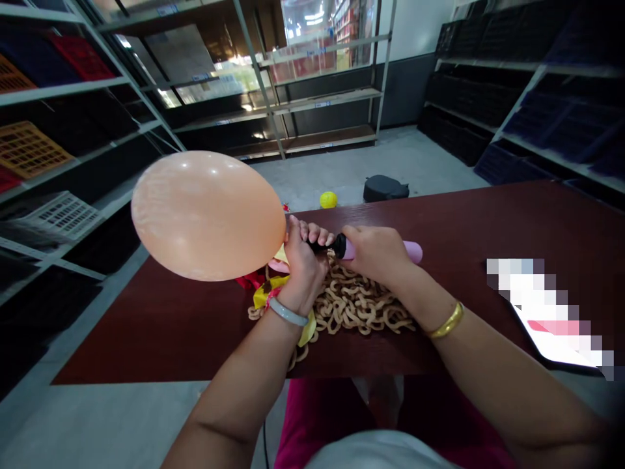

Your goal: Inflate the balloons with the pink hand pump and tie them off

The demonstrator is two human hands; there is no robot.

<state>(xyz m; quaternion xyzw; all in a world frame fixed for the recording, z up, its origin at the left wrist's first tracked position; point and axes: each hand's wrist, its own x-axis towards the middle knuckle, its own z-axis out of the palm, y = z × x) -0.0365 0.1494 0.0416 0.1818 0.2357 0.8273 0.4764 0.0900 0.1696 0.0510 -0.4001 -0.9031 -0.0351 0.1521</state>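
Note:
A large inflated peach balloon [208,213] hangs over the left part of the dark red table [488,228]. My left hand [303,257] is closed round the balloon's neck, pinching it onto the black nozzle of a pink hand pump [375,249]. My right hand [378,254] is wrapped round the pump's pink barrel, whose far end pokes out to the right. Under both hands lies a heap of tan clip-like pieces [356,306], with flat yellow and red balloons [266,290] beside it.
A phone with a lit screen [556,326] lies at the table's right front edge. On the floor beyond the table sit a yellow ball [329,199] and a black bag [385,188]. Metal shelving [63,163] with crates lines the left, back and right walls.

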